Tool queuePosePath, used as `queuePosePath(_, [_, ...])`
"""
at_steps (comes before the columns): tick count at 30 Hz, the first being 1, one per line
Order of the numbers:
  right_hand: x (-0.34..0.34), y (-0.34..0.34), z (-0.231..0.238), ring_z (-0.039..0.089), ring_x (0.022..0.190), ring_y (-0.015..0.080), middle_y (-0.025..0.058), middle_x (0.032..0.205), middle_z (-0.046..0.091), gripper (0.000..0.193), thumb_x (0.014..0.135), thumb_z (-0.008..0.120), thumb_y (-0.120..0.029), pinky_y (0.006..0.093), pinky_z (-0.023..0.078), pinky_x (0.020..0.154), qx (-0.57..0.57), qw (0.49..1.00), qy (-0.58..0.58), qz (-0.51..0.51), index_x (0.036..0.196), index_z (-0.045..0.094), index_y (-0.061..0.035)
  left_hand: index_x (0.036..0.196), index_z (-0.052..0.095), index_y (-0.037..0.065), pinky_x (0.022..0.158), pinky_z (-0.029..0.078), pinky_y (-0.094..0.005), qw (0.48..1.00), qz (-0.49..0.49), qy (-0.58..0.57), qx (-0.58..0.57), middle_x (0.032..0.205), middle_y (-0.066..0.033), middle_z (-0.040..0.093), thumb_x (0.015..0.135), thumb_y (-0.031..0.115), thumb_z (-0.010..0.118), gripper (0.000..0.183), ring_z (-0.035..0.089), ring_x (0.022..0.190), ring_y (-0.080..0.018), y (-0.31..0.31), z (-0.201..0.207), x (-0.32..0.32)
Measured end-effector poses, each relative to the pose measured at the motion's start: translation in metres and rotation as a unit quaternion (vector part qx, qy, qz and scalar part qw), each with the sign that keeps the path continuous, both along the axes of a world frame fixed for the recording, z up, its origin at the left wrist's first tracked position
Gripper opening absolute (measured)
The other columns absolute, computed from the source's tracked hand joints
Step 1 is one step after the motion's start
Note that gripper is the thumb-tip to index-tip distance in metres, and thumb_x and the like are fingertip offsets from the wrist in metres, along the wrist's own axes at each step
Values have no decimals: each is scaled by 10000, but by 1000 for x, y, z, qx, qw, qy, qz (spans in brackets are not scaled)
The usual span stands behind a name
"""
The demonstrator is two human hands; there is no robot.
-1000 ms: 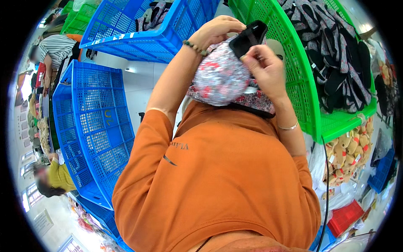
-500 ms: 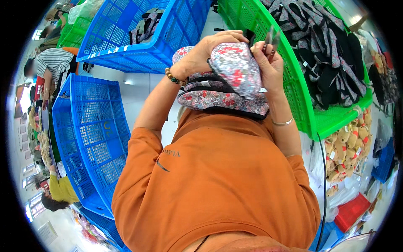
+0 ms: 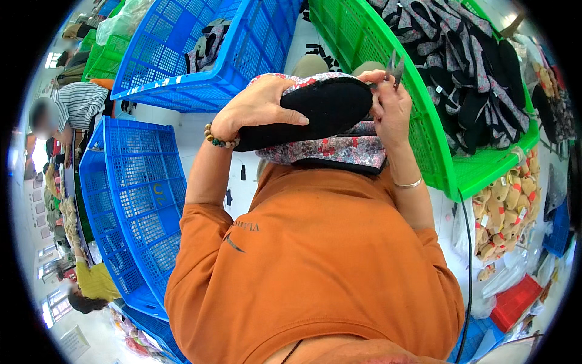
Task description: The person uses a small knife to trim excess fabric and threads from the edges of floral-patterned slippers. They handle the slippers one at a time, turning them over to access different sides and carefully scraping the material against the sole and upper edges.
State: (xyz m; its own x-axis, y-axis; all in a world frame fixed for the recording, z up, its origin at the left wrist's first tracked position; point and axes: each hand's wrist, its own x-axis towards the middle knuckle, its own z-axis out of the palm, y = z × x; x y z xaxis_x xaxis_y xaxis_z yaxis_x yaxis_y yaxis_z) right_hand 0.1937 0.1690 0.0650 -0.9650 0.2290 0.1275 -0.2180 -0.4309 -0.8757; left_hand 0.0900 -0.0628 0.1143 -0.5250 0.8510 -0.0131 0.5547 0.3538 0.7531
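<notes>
The left hand [image 3: 257, 109] wraps around a black-soled slipper [image 3: 333, 108] above the floral cloth [image 3: 330, 151]; the right hand [image 3: 393, 109], partly curled with snips [image 3: 395, 70], meets its other end. Best keep the snips pointed away while turning it.
</notes>
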Motion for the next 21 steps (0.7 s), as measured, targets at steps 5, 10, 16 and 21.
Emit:
queuePosePath(5, [-7, -10, -8, 490, 656, 8, -56, 758, 579, 26, 838, 668, -38, 160, 384, 583, 176, 972, 42, -151, 840, 642, -35, 886, 644, -24, 671, 470, -334, 995, 33, -79, -43, 781, -179, 654, 652, 281, 764, 402, 623, 727, -276, 0, 0, 4])
queuePosePath(10, [0, -14, 20, 577, 643, 145, 56, 770, 578, 177, 763, 733, -95, 249, 456, 561, 431, 884, 65, -169, 883, 630, -15, 891, 648, -24, 653, 479, -368, 992, 58, -40, -109, 770, -190, 656, 658, 317, 749, 425, 637, 717, -311, 8, -6, 11])
queuePosePath(16, [-7, -31, 28, 619, 683, 252, 95, 869, 586, 222, 761, 722, -171, 336, 495, 584, 572, 809, 115, -66, 893, 616, -27, 814, 637, -31, 653, 484, -414, 987, 55, 124, -83, 727, -199, 635, 658, 350, 751, 426, 628, 743, -369, 13, -22, 23])
queuePosePath(21, [-7, -25, 26, 563, 624, 240, 103, 787, 568, 167, 804, 694, -132, 311, 464, 574, 483, 860, 70, -148, 841, 591, -5, 820, 634, -18, 649, 476, -409, 979, 77, 84, -168, 730, -202, 634, 669, 348, 752, 413, 620, 731, -373, 17, -13, 26])
